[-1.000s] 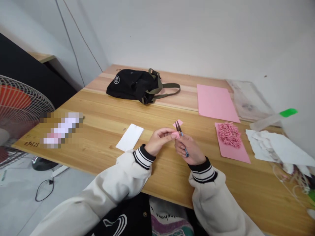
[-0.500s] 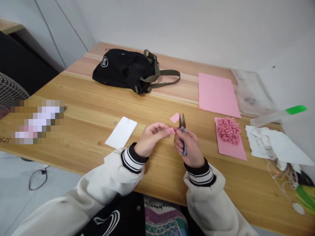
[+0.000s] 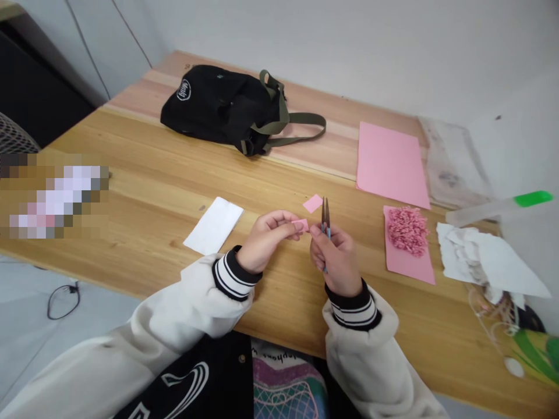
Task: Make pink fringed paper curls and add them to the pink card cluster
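Note:
Between thumb and fingers, my left hand point(image 3: 268, 235) pinches a small piece of pink paper point(image 3: 301, 223) above the table. My right hand point(image 3: 336, 256) is closed around a pair of scissors point(image 3: 326, 216) with blue handles; the blades point away from me and stand slightly apart. The tips of my right thumb and finger are close to the paper's right edge, and I cannot tell if they touch it. Just beyond my hands, another small pink paper piece point(image 3: 313, 203) lies flat on the wooden table point(image 3: 279, 297).
White folded paper point(image 3: 213, 226) lies to the left, and a black bag point(image 3: 222, 105) at the back. On the right are a large pink sheet point(image 3: 393, 164), curly pink strands point(image 3: 408, 231) on pink paper, crumpled white tissue point(image 3: 489, 256) and a green-ended clear tube point(image 3: 502, 209).
My right thumb and finger have drawn slightly away from the pink paper in my left hand. The scissors have turned, their blades now closer together. The camera view has shifted a little.

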Demonstrator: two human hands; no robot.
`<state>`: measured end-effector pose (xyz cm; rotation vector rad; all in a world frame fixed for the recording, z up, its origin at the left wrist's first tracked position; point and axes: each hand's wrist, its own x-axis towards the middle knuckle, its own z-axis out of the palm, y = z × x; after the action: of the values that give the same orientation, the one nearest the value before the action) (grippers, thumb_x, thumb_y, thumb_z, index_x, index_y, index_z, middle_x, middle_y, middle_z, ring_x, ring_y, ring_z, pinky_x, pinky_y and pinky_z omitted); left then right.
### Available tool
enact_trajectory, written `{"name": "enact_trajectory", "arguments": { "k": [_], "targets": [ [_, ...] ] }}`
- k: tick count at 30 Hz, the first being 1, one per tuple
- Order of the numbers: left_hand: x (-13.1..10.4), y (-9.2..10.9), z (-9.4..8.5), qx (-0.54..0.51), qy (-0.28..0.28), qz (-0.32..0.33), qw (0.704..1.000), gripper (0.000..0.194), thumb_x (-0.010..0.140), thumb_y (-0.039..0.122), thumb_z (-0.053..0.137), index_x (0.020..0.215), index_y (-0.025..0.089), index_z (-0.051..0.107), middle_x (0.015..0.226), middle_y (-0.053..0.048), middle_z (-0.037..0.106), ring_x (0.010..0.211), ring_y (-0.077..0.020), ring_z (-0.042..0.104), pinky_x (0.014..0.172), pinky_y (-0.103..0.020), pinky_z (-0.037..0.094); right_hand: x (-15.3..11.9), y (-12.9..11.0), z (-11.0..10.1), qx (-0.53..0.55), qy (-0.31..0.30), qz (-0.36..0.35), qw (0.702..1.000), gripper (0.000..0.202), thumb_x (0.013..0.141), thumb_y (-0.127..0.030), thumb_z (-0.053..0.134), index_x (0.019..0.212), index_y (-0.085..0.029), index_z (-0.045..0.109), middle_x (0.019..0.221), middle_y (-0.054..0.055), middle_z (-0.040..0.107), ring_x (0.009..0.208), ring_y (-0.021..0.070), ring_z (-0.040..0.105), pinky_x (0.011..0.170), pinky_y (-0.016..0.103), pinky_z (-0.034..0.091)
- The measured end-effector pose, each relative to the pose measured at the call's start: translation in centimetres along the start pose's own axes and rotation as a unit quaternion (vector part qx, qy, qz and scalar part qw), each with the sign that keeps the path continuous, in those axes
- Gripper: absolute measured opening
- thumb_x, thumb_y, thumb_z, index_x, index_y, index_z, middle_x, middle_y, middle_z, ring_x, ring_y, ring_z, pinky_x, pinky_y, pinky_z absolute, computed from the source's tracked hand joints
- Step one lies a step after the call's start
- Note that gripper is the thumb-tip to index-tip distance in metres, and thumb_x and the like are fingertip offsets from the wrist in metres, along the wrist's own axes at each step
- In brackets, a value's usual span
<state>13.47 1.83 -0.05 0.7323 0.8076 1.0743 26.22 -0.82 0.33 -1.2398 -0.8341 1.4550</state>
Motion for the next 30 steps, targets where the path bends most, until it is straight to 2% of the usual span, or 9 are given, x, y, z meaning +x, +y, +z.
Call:
{"name": "enact_trajectory", "arguments": {
  "k": [4, 8, 15, 23, 30],
  "targets": [
    [0.14, 0.13, -0.15, -0.015, 0.033, 0.007, 0.999, 0.014, 0.064, 0.024, 0.069, 0.066, 0.012, 0.061, 0.059, 0.002, 0.06, 0.055, -0.0065, 0.052, 0.058, -0.021, 0.039, -0.17, -0.33, 0.07, -0.029, -0.028, 0.028, 0.999, 0.035, 0.068, -0.05, 0.065, 0.074, -0.017, 0.053, 0.038, -0.011, 0.033, 0.03, 0.0022, 0.024, 0.028, 0.016, 0.017],
    [0.19, 0.31, -0.17, -0.017, 0.043, 0.02, 0.999, 0.017, 0.064, 0.027, 0.07, 0.063, 0.012, 0.061, 0.057, 0.002, 0.059, 0.055, -0.007, 0.053, 0.057, -0.021, 0.04, -0.34, -0.45, 0.19, -0.04, -0.065, 0.047, 0.996, 0.037, 0.07, -0.053, 0.061, 0.076, -0.017, 0.055, 0.039, -0.011, 0.034, 0.03, 0.002, 0.024, 0.029, 0.016, 0.016],
    [0.17, 0.37, -0.25, -0.023, 0.038, 0.024, 0.999, 0.015, 0.065, 0.025, 0.069, 0.065, 0.012, 0.063, 0.061, 0.0, 0.06, 0.057, -0.0068, 0.052, 0.057, -0.021, 0.04, -0.48, -0.48, 0.28, -0.057, -0.081, 0.072, 0.992, 0.039, 0.069, -0.054, 0.061, 0.075, -0.017, 0.054, 0.04, -0.01, 0.034, 0.032, 0.0017, 0.024, 0.03, 0.016, 0.014],
    [0.01, 0.26, -0.18, -0.001, 0.013, 0.026, 1.0, 0.012, 0.066, 0.022, 0.067, 0.068, 0.011, 0.063, 0.058, 0.0, 0.059, 0.054, -0.0078, 0.053, 0.056, -0.022, 0.041, -0.46, -0.22, 0.23, -0.055, -0.09, 0.059, 0.993, 0.037, 0.069, -0.053, 0.061, 0.073, -0.017, 0.053, 0.04, -0.01, 0.035, 0.032, 0.0022, 0.025, 0.03, 0.015, 0.015],
    [-0.12, 0.51, -0.03, 0.015, 0.008, 0.02, 1.0, 0.01, 0.067, 0.02, 0.064, 0.065, 0.011, 0.061, 0.054, 0.0, 0.058, 0.051, -0.0083, 0.052, 0.054, -0.023, 0.039, -0.27, 0.02, -0.21, -0.043, -0.125, 0.077, 0.988, 0.035, 0.076, -0.052, 0.055, 0.076, -0.017, 0.053, 0.039, -0.011, 0.033, 0.03, 0.0017, 0.02, 0.028, 0.014, 0.014]
  ]
}}
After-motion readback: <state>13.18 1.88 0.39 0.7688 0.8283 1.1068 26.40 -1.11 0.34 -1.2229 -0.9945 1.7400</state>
